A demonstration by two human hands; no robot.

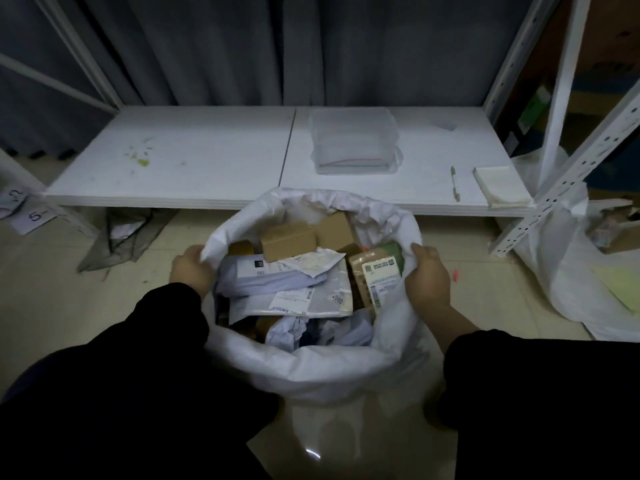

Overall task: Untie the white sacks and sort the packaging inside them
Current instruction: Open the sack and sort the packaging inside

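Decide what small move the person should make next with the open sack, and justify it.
Probably free the right hand and lift out the small cardboard box. It and the left hand grip the white sack by its rim, the mouth is already open, and that box lies uncovered on top.

The fingertips of the left hand (pixel 190 268) and right hand (pixel 427 278) vanish behind the rim of the white sack (pixel 311 362) that they grip, and its base is lost between the dark sleeves (pixel 138 375). Print on the parcel labels (pixel 379 282) is too small to read, and the lower parcels lie buried under the top ones. A second sack (pixel 561 278) runs off the right edge, numbered papers (pixel 31 216) off the left. The grey bag (pixel 121 237) is half hidden under the shelf (pixel 173 168). A faint thing (pixel 443 125) at the shelf's back is too blurred to name
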